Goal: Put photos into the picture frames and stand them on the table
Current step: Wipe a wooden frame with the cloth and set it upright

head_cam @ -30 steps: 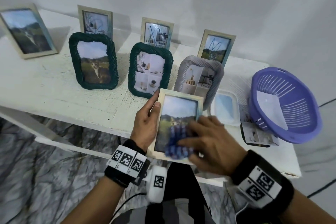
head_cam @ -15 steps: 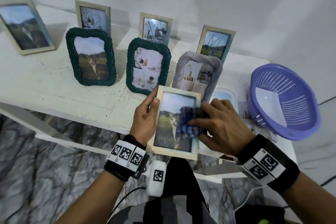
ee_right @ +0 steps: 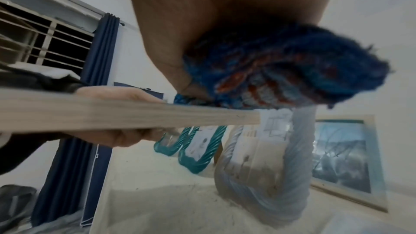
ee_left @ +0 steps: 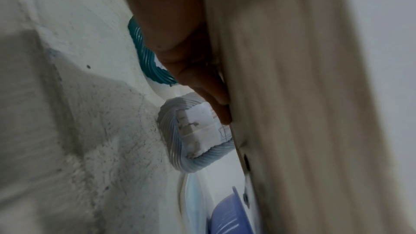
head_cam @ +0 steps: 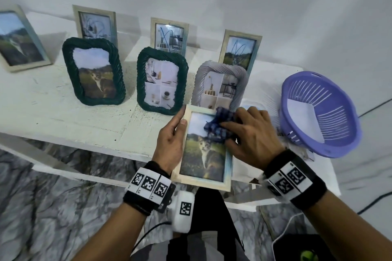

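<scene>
Held frame (head_cam: pixel 204 148): pale wooden, cat photo already behind the glass, lifted off the worktop (head_cam: pixel 63 99) over its front edge, tilted face-up.
Handling: likely light and stiff; glass front probably fragile and slick, so best taken by the wooden rails, never by the pane; back prop hidden.
Left hand (head_cam: pixel 169 144): fingers curled round the frame's left rail, thumb on the front edge, other fingers behind, as the left wrist view shows.
Right hand (head_cam: pixel 252 140): fingers bunched on a blue checked cloth (head_cam: pixel 218 127), pressed to the upper part of the glass.
Step in hand: seemingly wiping the pane before standing the frame.
Standing frames: two dark green rope frames (head_cam: pixel 94 71), a grey rope frame (head_cam: pixel 220 87) just behind the held one, four pale wooden ones along the back edge.
Right end of worktop: purple basket (head_cam: pixel 320 112) with a white sheet inside.
Risk: hard pressing could crack the glass or twist the frame loose.
</scene>
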The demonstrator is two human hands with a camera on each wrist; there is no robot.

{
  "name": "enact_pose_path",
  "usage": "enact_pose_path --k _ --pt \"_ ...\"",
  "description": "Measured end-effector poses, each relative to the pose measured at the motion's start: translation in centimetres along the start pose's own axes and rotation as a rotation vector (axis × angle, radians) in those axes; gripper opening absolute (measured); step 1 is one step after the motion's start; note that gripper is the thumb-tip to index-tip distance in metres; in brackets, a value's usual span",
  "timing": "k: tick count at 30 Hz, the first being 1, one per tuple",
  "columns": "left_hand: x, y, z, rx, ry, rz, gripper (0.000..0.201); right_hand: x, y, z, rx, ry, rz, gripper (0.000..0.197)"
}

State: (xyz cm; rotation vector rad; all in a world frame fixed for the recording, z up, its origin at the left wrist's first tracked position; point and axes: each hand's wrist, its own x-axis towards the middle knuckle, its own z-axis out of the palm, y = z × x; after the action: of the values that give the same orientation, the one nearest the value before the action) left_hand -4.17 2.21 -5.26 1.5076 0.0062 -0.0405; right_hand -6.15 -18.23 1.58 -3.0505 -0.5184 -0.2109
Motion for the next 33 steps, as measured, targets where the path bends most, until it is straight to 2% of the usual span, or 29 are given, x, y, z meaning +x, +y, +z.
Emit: enact_pose_path --k 3,8,10,14,18,20,24,27,30,33 --pt "0.1 -0.2 -0.1 0.026 0.025 0.014 0.04 -0.6 -2.1 0.2 0.078 -0.013 0.01 0.042" --pt "-0.2 -0.3 -0.8 -0.021 0.018 -0.029 0.04 -4.3 -4.4 0.3 0.212 -0.233 -0.272 0.032" --pt "-0.4 -0.4 -0.7 -0.019 0.007 -0.027 0.041 -4.2 -3.4 -0.1 0.155 -0.225 -0.237 0.027" --pt "-0.1 -0.4 -0.6 -0.017 0.025 -0.03 0.04 -2.6 -2.8 -0.4 0.124 -0.114 -0.048 0.03" --pt "-0.1 -0.4 -1.1 -0.015 0.002 -0.036 0.037 -3.5 -5.9 0.4 0.289 -0.207 -0.165 0.03" --pt "-0.3 -0.2 -1.4 0.005 0.007 -0.035 0.038 -3.6 -6.6 0.6 0.299 -0.254 -0.176 0.032" --pt "-0.4 0.5 -2.1 0.024 0.03 -0.018 0.034 -3.0 -6.7 0.5 0.23 -0.242 -0.211 0.034" --pt "-0.6 0.7 -2.6 0.046 0.016 0.005 0.034 -2.7 -5.4 -0.4 0.136 -0.211 -0.293 0.024" --pt "-0.3 1.1 -3.1 0.023 0.025 0.04 0.037 -1.9 -3.9 -1.3 0.079 -0.187 -0.266 0.021" --pt "-0.2 1.6 -2.8 0.048 -0.004 0.092 0.039 -1.7 -5.2 -1.3 0.104 -0.177 -0.275 0.018"
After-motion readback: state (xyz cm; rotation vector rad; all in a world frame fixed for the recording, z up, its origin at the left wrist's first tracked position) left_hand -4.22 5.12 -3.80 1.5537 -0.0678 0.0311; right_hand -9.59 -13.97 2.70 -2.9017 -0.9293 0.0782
